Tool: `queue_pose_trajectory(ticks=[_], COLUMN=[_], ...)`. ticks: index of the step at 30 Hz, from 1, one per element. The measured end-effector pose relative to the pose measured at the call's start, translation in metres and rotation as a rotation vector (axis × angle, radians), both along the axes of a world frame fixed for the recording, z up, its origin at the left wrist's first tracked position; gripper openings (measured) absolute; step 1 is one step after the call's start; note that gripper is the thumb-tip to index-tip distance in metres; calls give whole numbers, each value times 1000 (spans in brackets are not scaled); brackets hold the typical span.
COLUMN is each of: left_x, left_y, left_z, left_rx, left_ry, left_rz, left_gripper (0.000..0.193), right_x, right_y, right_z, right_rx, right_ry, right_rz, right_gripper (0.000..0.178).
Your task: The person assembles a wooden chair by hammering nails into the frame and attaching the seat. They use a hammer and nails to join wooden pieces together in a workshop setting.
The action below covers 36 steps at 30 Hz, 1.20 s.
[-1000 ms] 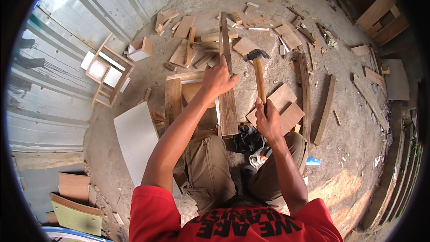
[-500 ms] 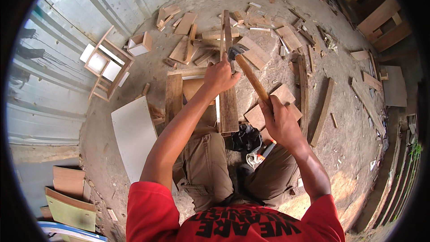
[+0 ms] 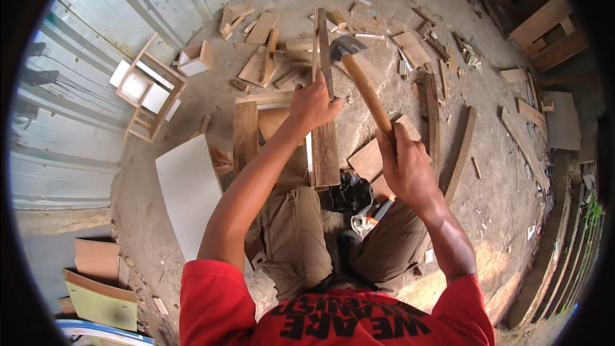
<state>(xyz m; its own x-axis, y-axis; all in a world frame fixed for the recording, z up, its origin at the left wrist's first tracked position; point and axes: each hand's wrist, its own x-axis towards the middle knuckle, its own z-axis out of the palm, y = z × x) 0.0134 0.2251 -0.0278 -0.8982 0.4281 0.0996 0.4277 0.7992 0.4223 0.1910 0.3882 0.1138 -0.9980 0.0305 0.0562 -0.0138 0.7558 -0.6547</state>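
My right hand (image 3: 407, 161) is wrapped round the lower end of a hammer (image 3: 368, 95) with a wooden handle. Its dark metal head is raised, slightly smeared by motion, just right of an upright wooden strip (image 3: 325, 45). My left hand (image 3: 314, 104) grips that strip low down, thumb on the right side; what lies under the palm is hidden. Below the hand, a brown plank (image 3: 326, 157) runs toward my knees. It forms one side of a wooden frame, whose other side board (image 3: 246, 131) stands to the left.
A white panel (image 3: 189, 195) lies at my left. Wood offcuts (image 3: 262, 27) litter the floor ahead, and long battens (image 3: 461, 154) lie to the right. Between my knees are a black plastic bag (image 3: 349, 193) and an orange-handled tool (image 3: 383, 208). A small wooden frame (image 3: 150, 93) leans near the metal wall.
The hammer head has lifted away from the strip, up and a little to the right. My right hand has moved slightly right; my left hand keeps its grip.
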Motion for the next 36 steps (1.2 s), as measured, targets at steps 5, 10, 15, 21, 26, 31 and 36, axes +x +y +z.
queue_pose_trajectory(ticks=[5,10,15,21,26,31,36], left_x=[3,6,6,5,5,5,6], left_y=[-1,2,-3,-4,-5,-5,-4], left_z=[3,4,9,8,2,3,7], left_rx=[-6,26,20,7,55,60,53], left_ry=[1,2,-20,-41,8,-20,-11], left_rz=[17,36,15,-11,-11,-15,-16], left_gripper=[90,94,90,79,71,66,66], right_x=[-5,-24,-37,-35,-33,-33,-29], right_y=[-1,12,15,16,23,25,19], right_z=[-2,-7,6,5,-5,5,8], right_rx=[-40,-29,33,54,71,80,47], right_ry=[24,-39,-155,-206,-138,-132,-101], right_rz=[24,27,27,29,56,68,74], right_gripper=[23,28,35,37,38,37,34])
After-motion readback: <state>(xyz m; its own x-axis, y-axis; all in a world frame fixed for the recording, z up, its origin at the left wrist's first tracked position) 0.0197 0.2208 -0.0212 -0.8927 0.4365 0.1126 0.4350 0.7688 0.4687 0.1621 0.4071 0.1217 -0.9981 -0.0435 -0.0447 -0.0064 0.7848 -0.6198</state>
